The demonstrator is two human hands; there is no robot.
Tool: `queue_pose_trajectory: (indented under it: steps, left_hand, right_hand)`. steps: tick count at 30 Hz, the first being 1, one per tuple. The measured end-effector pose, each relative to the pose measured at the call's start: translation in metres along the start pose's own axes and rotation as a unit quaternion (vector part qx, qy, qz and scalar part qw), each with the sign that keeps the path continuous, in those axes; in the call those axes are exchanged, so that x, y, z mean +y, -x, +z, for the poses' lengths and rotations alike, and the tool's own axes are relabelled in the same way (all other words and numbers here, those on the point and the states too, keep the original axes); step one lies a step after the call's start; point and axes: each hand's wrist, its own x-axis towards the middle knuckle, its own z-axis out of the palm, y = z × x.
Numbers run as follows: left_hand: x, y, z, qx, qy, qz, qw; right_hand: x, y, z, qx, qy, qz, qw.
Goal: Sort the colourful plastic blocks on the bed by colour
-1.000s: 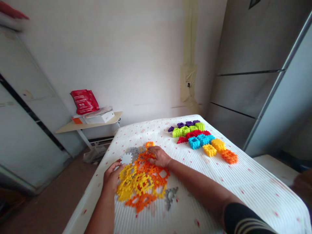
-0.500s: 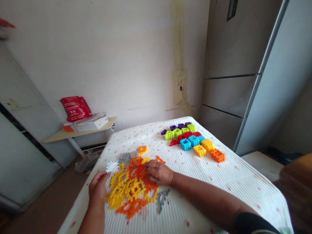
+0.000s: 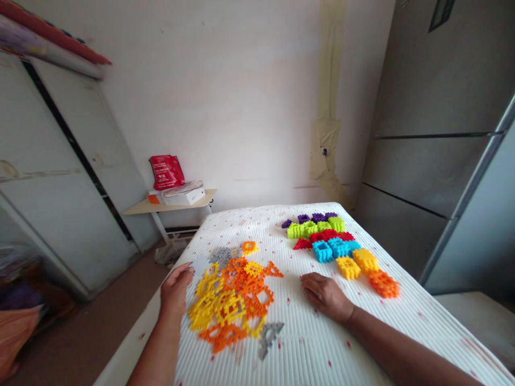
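My left hand (image 3: 176, 287) is at the left edge of a loose pile of flat plastic interlocking pieces. Its fingertips close on a pale grey square piece (image 3: 200, 264). Beside it lie yellow pieces (image 3: 207, 292), orange pieces (image 3: 237, 276) and darker grey pieces (image 3: 221, 254). A grey triangular piece (image 3: 270, 339) lies apart at the near side. My right hand (image 3: 326, 296) rests palm down on the white cover, right of the pile, fingers curled together. Whatever is under those fingers, if anything, is hidden. An orange triangle (image 3: 273, 269) lies between that hand and the pile.
Stacked pieces stand in colour rows at the right: purple (image 3: 317, 217), green (image 3: 309, 229), red (image 3: 330, 235), blue (image 3: 323, 251), yellow (image 3: 365, 260) and orange (image 3: 384, 284). A side table (image 3: 139, 207) with a red bag (image 3: 167, 172) is behind left; a fridge (image 3: 426, 161) stands right.
My right hand has lifted off the orange pieces and moved right onto the cover. My left hand has shifted slightly forward at the pale grey piece. The view has turned left.
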Motion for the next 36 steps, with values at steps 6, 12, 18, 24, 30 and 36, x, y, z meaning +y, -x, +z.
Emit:
queue_pose_trajectory:
  steps: [6,12,18,24,30,36]
  left_hand:
    - [0.032,0.018,0.091,-0.211,-0.196,0.087,0.954]
    - [0.004,0.012,0.202,-0.244,-0.299,0.070,0.920]
    - [-0.021,0.009,0.247,-0.240,-0.418,0.095,0.871]
    - [-0.024,0.011,0.250,-0.260,-0.497,0.165,0.811]
    - [-0.027,0.015,0.245,-0.373,-0.512,0.235,0.737]
    - [-0.025,0.017,0.245,-0.385,-0.541,0.225,0.713]
  right_hand:
    - [-0.006,-0.008,-0.004,-0.012,0.013,-0.015,1.000]
    - [-0.007,-0.008,-0.003,-0.014,0.003,-0.002,1.000]
    - [-0.006,-0.010,0.001,-0.014,0.006,0.014,1.000]
    - [-0.005,-0.010,0.002,-0.023,-0.018,0.031,0.999]
    - [-0.006,-0.012,-0.001,-0.032,-0.024,0.047,0.998]
    - [-0.008,-0.011,-0.003,-0.055,-0.034,0.060,0.996]
